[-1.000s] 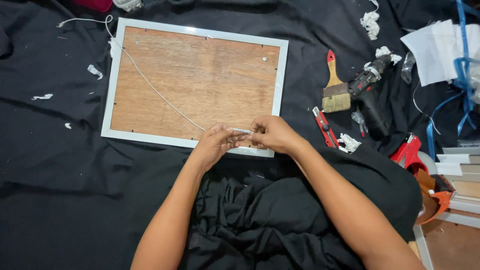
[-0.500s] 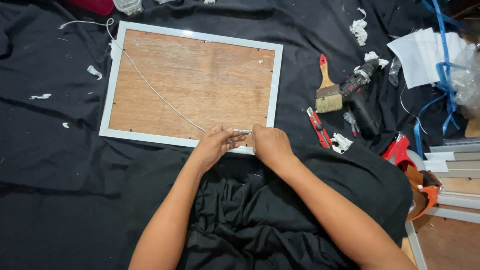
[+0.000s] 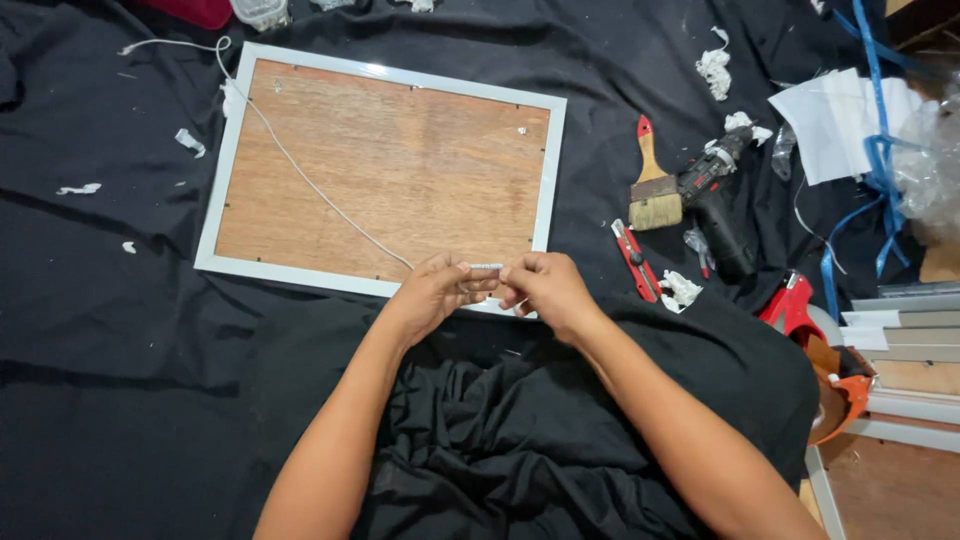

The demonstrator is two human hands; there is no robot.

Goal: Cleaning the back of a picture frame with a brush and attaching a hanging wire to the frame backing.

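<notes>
A crumpled black cloth covers the floor. On it lie a white-edged wooden-backed picture frame, a red-handled paintbrush, a black cordless drill, a red utility knife and white paper scraps.

Both bare forearms are reaching forward, the left hand and right hand meeting fingertip to fingertip (fingers curled, pinching) with wrists angling slightly inward.

I see a paintbrush with a red-tipped wooden handle lying just beside a black cordless drill on the black cloth. A red utility knife lies near them. White paper sheets and blue strapping sit at the right edge.
</notes>
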